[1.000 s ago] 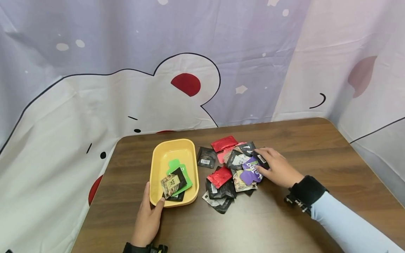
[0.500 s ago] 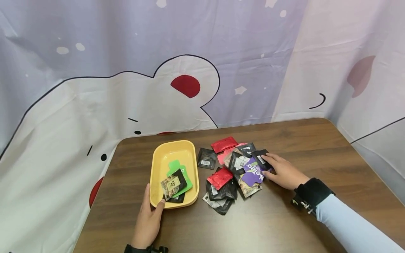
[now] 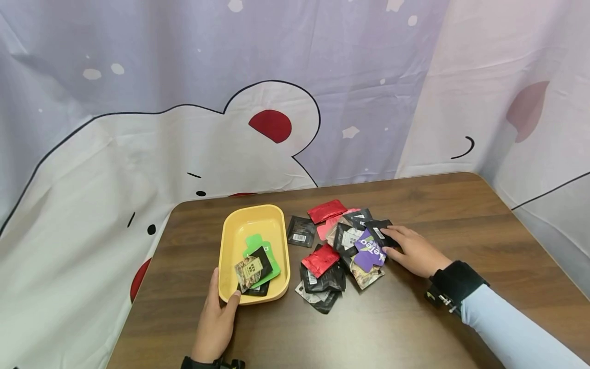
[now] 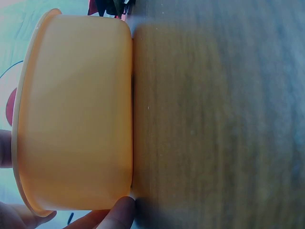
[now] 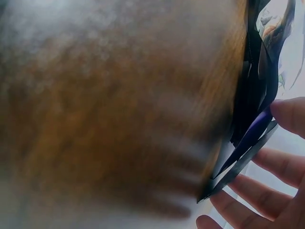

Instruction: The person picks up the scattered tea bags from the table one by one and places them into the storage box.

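My left hand (image 3: 214, 323) grips the near left corner of a yellow plastic tray (image 3: 246, 218), thumb at the rim and fingers along the outer wall (image 4: 76, 114). In the tray lie a green packet (image 3: 253, 240), a black-and-tan sachet (image 3: 249, 271) and another black sachet under them. My right hand (image 3: 417, 252) is at the right side of a loose pile of packets. Its extended fingers touch a black sachet (image 3: 379, 233), and the thumb (image 5: 291, 114) meets the edge of a purple packet (image 3: 369, 252). Beneath the purple one shows a tan patterned sachet (image 3: 366, 277).
Left in the pile are red sachets (image 3: 321, 260), (image 3: 326, 210) and several black ones. A flat black sachet (image 3: 300, 230) lies between tray and pile. Everything rests on a brown wooden table (image 3: 438, 205), with a printed curtain (image 3: 369, 102) behind its far edge.
Over the last second my right hand has drawn slightly right and toward me, uncovering more of the black sachet. The purple packet and tan sachet shifted a little right. My left hand keeps its grip.
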`<state>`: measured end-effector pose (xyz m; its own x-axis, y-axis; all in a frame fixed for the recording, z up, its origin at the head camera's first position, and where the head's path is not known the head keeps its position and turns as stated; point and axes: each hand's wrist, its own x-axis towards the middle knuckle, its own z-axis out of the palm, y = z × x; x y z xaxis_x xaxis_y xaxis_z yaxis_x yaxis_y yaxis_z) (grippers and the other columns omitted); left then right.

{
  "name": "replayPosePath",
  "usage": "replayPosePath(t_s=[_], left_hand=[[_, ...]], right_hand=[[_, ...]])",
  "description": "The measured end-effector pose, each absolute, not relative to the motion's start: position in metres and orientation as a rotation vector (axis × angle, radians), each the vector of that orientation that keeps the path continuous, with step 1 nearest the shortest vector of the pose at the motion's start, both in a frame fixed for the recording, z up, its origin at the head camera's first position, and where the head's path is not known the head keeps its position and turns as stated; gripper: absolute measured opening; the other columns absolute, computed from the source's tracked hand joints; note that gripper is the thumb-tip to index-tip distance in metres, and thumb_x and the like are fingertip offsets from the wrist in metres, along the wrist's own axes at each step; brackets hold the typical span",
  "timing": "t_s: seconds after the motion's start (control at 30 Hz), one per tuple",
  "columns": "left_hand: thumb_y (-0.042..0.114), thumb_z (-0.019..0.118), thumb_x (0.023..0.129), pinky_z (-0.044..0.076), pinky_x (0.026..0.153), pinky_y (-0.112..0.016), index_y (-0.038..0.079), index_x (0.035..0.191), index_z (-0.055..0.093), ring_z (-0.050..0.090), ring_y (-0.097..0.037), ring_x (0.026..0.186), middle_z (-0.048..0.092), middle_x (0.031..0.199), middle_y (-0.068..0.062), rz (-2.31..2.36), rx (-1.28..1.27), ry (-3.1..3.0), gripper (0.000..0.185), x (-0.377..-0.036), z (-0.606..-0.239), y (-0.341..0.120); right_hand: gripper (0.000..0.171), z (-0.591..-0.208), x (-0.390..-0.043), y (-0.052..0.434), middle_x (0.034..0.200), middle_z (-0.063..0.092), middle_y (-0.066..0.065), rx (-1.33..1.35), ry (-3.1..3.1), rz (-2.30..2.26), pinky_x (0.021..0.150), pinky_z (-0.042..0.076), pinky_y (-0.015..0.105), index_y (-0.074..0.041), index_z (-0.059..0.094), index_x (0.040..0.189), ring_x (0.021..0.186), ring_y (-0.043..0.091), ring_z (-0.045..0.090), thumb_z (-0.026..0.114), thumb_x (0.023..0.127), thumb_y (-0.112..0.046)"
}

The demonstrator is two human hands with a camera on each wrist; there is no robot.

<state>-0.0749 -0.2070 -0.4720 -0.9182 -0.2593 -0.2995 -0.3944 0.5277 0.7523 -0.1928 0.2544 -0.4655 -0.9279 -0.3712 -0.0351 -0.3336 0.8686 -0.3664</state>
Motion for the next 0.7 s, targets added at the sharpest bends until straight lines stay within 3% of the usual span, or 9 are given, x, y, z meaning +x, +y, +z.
replayPosePath(t_s=[0.47,0.7], left_hand=[[0.037,0.049,0.103,0.018,0.122,-0.065,0.028,0.163,-0.010,0.012,-0.041,0.156,0.005,0.172,-0.014,1.331,-0.578,2.588,0.084,-0.076,-0.471,-0.207],[0.038,0.049,0.103,0.018,0.121,-0.066,0.028,0.163,-0.010,0.013,-0.042,0.156,0.005,0.171,-0.015,1.325,-0.584,2.591,0.084,-0.075,-0.472,-0.207]], right_hand=[[0.039,-0.466,-0.201,0.260,0.138,0.058,0.028,-0.512,3.032,-0.717,0.107,0.042,0.064,-0.002,0.058,0.139,0.130,0.047,0.054,0.052,0.103,-0.015],[0.032,-0.458,-0.217,0.257,0.124,0.067,0.027,-0.476,3.203,-0.773,0.098,0.049,0.062,0.004,0.065,0.127,0.116,0.046,0.064,0.055,0.099,-0.009]])
